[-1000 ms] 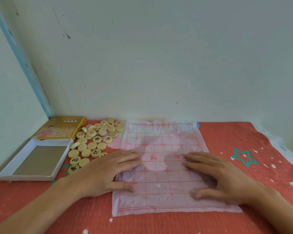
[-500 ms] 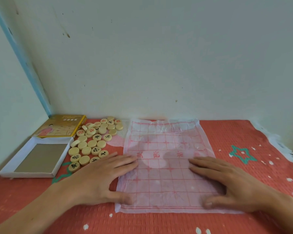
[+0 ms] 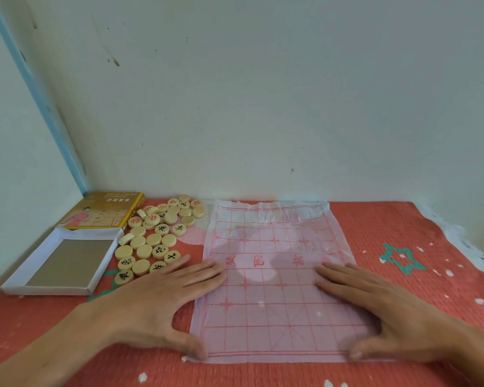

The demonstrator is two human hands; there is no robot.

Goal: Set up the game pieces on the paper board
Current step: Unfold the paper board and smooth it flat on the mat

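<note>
Flattening step: both hands lie palm-down on the paper board, I judge to smooth its creases and keep the thin sheet from sliding before any piece goes on.
Paper board: a translucent sheet with a red grid, spread on the red mat. Its far edge is wrinkled, and no piece stands on it.
Left hand: it rests across the board's left edge, with the fingers straight and spread onto the grid and the thumb at the near left corner. It holds nothing.
Right hand: it lies flat on the board's right side, with the fingers straight and slightly apart and the thumb by the near right corner. It holds nothing.
Game pieces: a loose heap of pale round discs just beside the board's left edge. Some show red or black characters, others a blank face. They probably lie there for easy reach.
Box tray: white, it sits left of the board, beyond the heap.
Box lid: yellow, it lies left of the board, farther back than the tray.
Progress: the task appears to be at its very start, since every visible piece is off the board.
Next move: one hand would need to lift off and pick a disc, and the left is nearer the heap.
Risk: the light sheet may shift or curl once it is released, and discs could sit unevenly on the far wrinkles.
</note>
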